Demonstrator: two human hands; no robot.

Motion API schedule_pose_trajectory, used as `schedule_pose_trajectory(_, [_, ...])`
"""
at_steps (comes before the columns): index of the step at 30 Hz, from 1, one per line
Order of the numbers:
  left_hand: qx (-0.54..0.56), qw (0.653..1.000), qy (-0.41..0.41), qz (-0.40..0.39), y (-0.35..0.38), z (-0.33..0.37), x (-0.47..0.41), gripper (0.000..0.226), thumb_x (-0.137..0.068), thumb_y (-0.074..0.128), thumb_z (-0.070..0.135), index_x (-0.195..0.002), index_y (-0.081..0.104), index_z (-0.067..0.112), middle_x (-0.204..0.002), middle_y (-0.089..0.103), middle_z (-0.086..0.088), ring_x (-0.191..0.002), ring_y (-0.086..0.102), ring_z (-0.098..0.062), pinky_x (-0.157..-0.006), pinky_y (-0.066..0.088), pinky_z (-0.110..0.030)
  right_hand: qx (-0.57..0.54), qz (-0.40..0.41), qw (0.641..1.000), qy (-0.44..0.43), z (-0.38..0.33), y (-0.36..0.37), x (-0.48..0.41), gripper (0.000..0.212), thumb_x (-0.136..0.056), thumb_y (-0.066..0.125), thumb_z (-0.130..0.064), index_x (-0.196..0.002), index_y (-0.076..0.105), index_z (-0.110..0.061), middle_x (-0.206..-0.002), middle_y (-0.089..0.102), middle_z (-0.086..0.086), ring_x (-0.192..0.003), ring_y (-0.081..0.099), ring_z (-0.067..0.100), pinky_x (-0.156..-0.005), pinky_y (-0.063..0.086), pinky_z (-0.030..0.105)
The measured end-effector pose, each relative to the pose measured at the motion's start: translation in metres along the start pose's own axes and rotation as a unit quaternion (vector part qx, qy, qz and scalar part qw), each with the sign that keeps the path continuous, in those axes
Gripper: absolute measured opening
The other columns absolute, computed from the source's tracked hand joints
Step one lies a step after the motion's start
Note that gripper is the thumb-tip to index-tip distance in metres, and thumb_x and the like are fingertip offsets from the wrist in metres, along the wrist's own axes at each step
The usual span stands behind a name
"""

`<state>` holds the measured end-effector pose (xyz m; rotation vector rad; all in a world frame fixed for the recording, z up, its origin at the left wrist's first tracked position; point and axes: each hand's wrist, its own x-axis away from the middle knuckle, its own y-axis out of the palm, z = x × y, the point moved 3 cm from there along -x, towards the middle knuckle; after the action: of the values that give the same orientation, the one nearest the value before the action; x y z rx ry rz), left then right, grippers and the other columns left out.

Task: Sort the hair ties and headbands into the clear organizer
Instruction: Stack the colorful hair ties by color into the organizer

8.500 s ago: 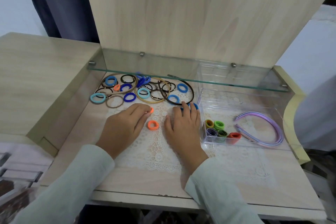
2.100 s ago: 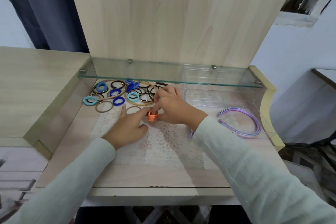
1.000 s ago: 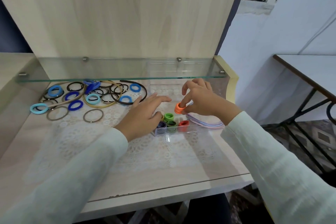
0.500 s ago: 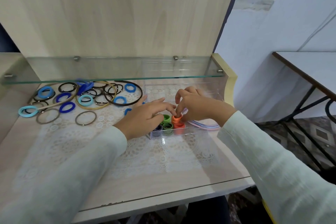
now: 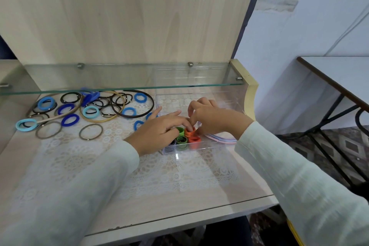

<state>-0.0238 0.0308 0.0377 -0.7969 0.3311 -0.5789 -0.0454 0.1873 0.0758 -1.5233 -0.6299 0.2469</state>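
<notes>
At frame centre, our right hand (image 5: pixel 215 120) pinches the orange hair tie (image 5: pixel 189 132) upright into the clear organizer (image 5: pixel 209 146). Our left hand (image 5: pixel 157 132), fingers straight, steadies the green tie (image 5: pixel 180 130), likely so the row packs tight.

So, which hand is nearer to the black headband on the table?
Left. The left hand lies just right of the black headband; the right hand is farther right, over the clear organizer.

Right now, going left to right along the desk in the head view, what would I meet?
Pale blue hair tie, grey hair tie nearest the hands, left hand, right hand, white side table.
</notes>
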Motion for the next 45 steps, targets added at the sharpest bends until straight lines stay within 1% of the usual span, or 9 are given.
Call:
schedule_pose_trajectory(4, [-0.005,1.0,0.004,0.002,0.0,-0.001,0.001,0.042,-0.085,0.034,0.025,-0.107,0.063,0.046,-0.134,0.052,0.033,-0.142,0.024,0.006,-0.121,-0.012,-0.041,0.02,-0.023,1.0,0.006,0.0,0.0,0.002,0.029,-0.085,0.066,-0.016,-0.109,0.069,-0.033,-0.127,0.041,-0.003,-0.123,0.027,0.026,-0.106,0.025,0.038])
schedule_pose_trajectory(8, [-0.012,1.0,0.012,0.011,0.001,-0.004,0.003,0.043,-0.087,0.035,0.025,-0.11,0.064,0.046,-0.134,0.049,0.039,-0.139,0.024,0.01,-0.121,-0.013,-0.039,0.003,-0.046,0.999,0.026,0.001,-0.001,0.006,0.037,-0.087,0.058,-0.009,-0.11,0.067,-0.037,-0.126,0.04,-0.001,-0.121,0.028,0.026,-0.098,0.024,0.034])
schedule_pose_trajectory(22, [-0.026,0.999,0.016,0.017,0.006,-0.007,0.004,0.046,-0.088,0.03,0.024,-0.114,0.063,0.044,-0.128,0.053,0.04,-0.138,0.028,0.01,-0.121,-0.013,-0.037,0.01,-0.054,0.998,0.043,-0.008,-0.004,0.011,0.035,-0.091,0.053,-0.01,-0.112,0.067,-0.034,-0.127,0.041,0.0,-0.122,0.027,0.025,-0.099,0.022,0.032])
schedule_pose_trajectory(27, [-0.021,0.999,0.013,0.025,0.005,-0.008,0.003,0.045,-0.09,0.031,0.024,-0.111,0.064,0.045,-0.127,0.056,0.036,-0.137,0.032,0.008,-0.121,-0.011,-0.04,-0.035,-0.029,0.998,0.043,-0.006,-0.009,0.014,0.045,-0.086,0.049,-0.002,-0.107,0.068,-0.037,-0.125,0.044,-0.001,-0.122,0.026,0.023,-0.094,0.018,0.029])
schedule_pose_trajectory(30, [-0.01,0.999,0.015,0.034,0.005,-0.01,0.002,0.043,-0.096,0.036,0.017,-0.112,0.063,0.047,-0.127,0.055,0.036,-0.135,0.031,0.012,-0.121,-0.01,-0.04,-0.076,0.029,0.995,0.061,0.0,-0.013,0.015,0.054,-0.08,0.041,0.006,-0.094,0.066,-0.039,-0.117,0.048,-0.003,-0.12,0.03,0.023,-0.101,0.024,0.036])
schedule_pose_trajectory(34, [-0.022,0.998,0.002,0.055,0.003,-0.01,0.004,0.042,-0.096,0.036,0.017,-0.119,0.059,0.043,-0.127,0.059,0.028,-0.135,0.035,0.008,-0.122,-0.004,-0.043,-0.093,0.083,0.983,0.137,0.008,-0.01,0.021,0.044,-0.08,0.042,0.001,-0.094,0.068,-0.031,-0.109,0.045,-0.004,-0.121,0.031,0.025,-0.094,0.022,0.035])
schedule_pose_trajectory(37, [-0.037,0.996,-0.029,0.079,0.0,-0.005,0.003,0.037,-0.098,0.034,0.02,-0.122,0.057,0.038,-0.101,0.068,0.023,-0.118,0.053,0.004,-0.123,0.002,-0.044,-0.1,0.089,0.974,0.182,0.01,0.001,0.026,0.034,-0.087,0.046,-0.009,-0.099,0.072,-0.027,-0.119,0.048,0.0,-0.124,0.028,0.027,-0.101,0.023,0.04])
schedule_pose_trajectory(41, [-0.128,0.988,-0.053,0.067,-0.003,0.002,-0.009,0.046,-0.093,0.023,0.039,-0.12,0.061,0.037,-0.126,0.061,0.018,-0.127,0.045,0.001,-0.121,0.003,-0.042,-0.084,0.09,0.969,0.214,0.006,0.017,0.026,0.022,-0.091,0.054,-0.022,-0.102,0.073,-0.027,-0.124,0.047,0.0,-0.125,0.027,0.028,-0.101,0.023,0.039])
schedule_pose_trajectory(45, [-0.186,0.98,-0.049,0.059,-0.001,0.003,-0.015,0.054,-0.092,0.018,0.039,-0.112,0.068,0.035,-0.127,0.061,0.022,-0.123,0.046,0.004,-0.12,0.005,-0.041,-0.072,0.109,0.968,0.216,0.001,0.026,0.024,0.022,-0.091,0.055,-0.024,-0.102,0.073,-0.025,-0.124,0.047,0.0,-0.125,0.027,0.027,-0.1,0.025,0.038])
